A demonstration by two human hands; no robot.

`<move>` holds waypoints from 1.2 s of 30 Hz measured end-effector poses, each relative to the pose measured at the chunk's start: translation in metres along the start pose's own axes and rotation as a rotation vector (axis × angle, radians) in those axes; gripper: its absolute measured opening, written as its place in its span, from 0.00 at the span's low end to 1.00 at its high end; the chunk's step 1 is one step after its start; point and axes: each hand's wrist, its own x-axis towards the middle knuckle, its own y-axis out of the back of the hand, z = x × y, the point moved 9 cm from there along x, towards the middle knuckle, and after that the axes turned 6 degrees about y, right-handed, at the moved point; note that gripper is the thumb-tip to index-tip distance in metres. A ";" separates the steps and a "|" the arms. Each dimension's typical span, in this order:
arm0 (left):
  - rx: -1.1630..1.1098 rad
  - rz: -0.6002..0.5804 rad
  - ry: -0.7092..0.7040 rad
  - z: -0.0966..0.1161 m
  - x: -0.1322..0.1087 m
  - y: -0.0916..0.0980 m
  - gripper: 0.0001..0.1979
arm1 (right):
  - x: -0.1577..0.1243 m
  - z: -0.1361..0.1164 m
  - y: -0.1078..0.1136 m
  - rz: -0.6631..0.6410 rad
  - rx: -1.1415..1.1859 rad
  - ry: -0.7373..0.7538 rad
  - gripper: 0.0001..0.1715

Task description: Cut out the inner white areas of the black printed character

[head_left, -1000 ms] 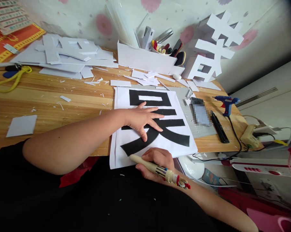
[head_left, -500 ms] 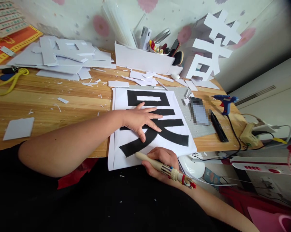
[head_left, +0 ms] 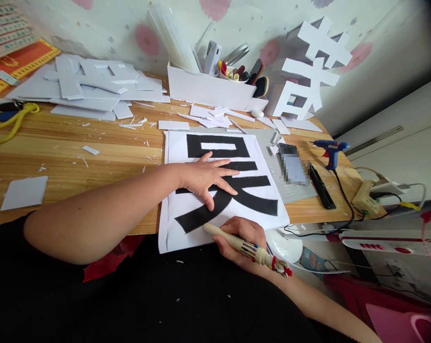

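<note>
My left hand (head_left: 210,177) lies flat with spread fingers on a white sheet (head_left: 251,220) that bears a large black character (head_left: 258,204). The hand covers part of the character's middle strokes. In my right hand (head_left: 242,238) is a thick cream multicolour pen (head_left: 233,241), held at a slant near the sheet's front edge. Its tip end is close to the lower left black stroke; whether it touches the paper I cannot tell. Small charms (head_left: 282,267) hang at the pen's other end. The sheet overhangs the table's front edge.
Right of the sheet are a grey cutting mat (head_left: 294,194), a phone (head_left: 293,164), a black cutter-like tool (head_left: 322,186) and a blue glue gun (head_left: 332,151). White cut-out characters (head_left: 301,88) stand at the back right. White board pieces (head_left: 90,102) lie back left; scraps litter the wooden table (head_left: 122,152).
The pen and my right hand have shifted slightly to the right along the sheet's front edge. My left hand keeps its place on the sheet. The whole view has shifted a little.
</note>
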 end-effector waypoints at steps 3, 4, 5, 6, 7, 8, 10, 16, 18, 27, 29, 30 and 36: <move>0.001 0.003 0.003 0.000 0.000 0.000 0.35 | -0.001 0.003 0.002 -0.002 0.002 -0.031 0.08; 0.000 0.004 0.004 0.000 0.000 0.000 0.35 | -0.002 0.004 0.003 0.000 0.003 -0.041 0.08; 0.001 0.005 0.006 -0.001 0.000 0.000 0.34 | -0.002 0.005 0.004 0.002 0.003 -0.050 0.08; 0.003 0.006 0.007 -0.001 0.000 0.000 0.34 | -0.002 0.006 0.005 0.005 0.004 -0.060 0.08; 0.006 0.007 0.008 -0.001 0.000 -0.001 0.34 | -0.002 0.007 0.006 0.007 0.005 -0.069 0.08; 0.007 0.009 0.007 -0.001 0.000 -0.001 0.34 | -0.001 0.007 0.007 0.008 0.003 -0.080 0.09; 0.007 0.013 0.002 -0.002 0.000 -0.001 0.34 | 0.000 0.008 0.009 0.002 -0.012 -0.106 0.10; 0.006 0.006 0.000 -0.002 0.001 -0.002 0.33 | -0.003 0.014 0.017 0.034 -0.065 -0.161 0.13; 0.007 0.009 -0.001 -0.002 0.001 -0.001 0.34 | -0.006 0.018 0.018 0.048 -0.082 -0.188 0.13; 0.018 0.023 -0.024 -0.005 0.002 -0.004 0.35 | -0.004 0.021 0.025 0.102 -0.057 -0.212 0.13; 0.022 0.024 -0.029 -0.006 0.003 -0.004 0.35 | -0.004 0.022 0.028 0.130 -0.075 -0.215 0.13; 0.023 0.024 -0.032 -0.006 0.003 -0.004 0.35 | -0.004 0.022 0.029 0.145 -0.090 -0.218 0.13; 0.020 0.029 -0.043 -0.007 0.003 -0.004 0.36 | -0.008 0.028 0.029 0.154 -0.079 -0.270 0.14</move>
